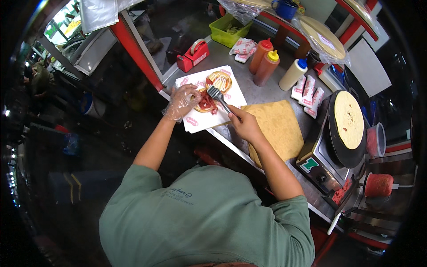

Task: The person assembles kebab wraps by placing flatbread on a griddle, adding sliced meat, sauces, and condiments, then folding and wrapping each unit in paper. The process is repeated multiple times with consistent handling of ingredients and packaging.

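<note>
Head view shows two hands at work over a sheet of white paper with pink print on a metal counter. The left hand wears a clear plastic glove, and its bent fingers touch the left side of the bottom bun; the glove and fingers hide whether they pinch it. Dark red meat lies on that bun. The right hand is closed around the handle of a metal fork-like tool, and the tool's flat end is at the meat. Just above lies the other bun half, with white sauce in stripes on it.

Three squeeze bottles stand on the counter. The red-capped bottle and the yellow-capped bottle look orange-red, and the blue-capped bottle looks creamy. A green basket holds something too dim to name. At the right, a black flat pan holds a round flatbread. Beside it, a clear tub has something red inside. More flatbreads sit in a clear bag up high, near a blue mug whose inside is hidden.
</note>
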`<control>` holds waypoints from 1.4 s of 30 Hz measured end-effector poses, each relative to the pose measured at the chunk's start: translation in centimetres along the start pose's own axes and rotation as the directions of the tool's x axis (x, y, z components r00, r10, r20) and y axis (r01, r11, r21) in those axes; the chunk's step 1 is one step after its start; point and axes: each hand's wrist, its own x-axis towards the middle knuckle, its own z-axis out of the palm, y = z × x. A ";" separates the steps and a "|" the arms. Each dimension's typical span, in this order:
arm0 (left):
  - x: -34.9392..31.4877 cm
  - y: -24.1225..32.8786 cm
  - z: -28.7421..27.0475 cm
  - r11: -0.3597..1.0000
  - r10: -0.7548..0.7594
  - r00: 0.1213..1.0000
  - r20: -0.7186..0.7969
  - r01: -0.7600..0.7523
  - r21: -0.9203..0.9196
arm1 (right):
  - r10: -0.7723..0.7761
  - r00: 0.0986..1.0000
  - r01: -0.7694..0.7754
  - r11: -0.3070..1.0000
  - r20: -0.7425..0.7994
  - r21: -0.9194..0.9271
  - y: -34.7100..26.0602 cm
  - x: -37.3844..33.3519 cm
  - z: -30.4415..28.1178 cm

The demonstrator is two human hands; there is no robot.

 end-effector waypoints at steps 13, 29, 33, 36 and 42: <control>6.7 -2.5 1.1 0.944 0.119 0.989 -0.083 -0.138 -0.299 | -0.008 0.969 -0.031 0.988 -0.248 -0.151 1.9 -7.9 5.3; 7.8 -4.2 2.5 0.754 -0.225 0.964 0.144 0.266 -0.601 | -0.103 0.855 0.095 0.995 -0.508 -0.043 0.2 -10.6 -6.0; 4.4 -3.6 1.4 0.833 -0.197 0.972 0.131 0.236 -0.501 | -0.073 0.528 -0.111 0.982 -0.846 -0.154 6.4 -20.6 -21.1; 2.5 -2.4 1.8 0.951 -0.084 0.996 0.006 0.082 -0.299 | 0.001 0.510 -0.504 0.811 -0.860 -0.298 10.4 -25.4 -28.4; 0.2 4.2 1.6 0.987 -0.026 0.978 -0.208 0.058 0.147 | -0.072 0.627 -0.431 0.797 -0.776 -0.422 14.3 -30.3 -31.9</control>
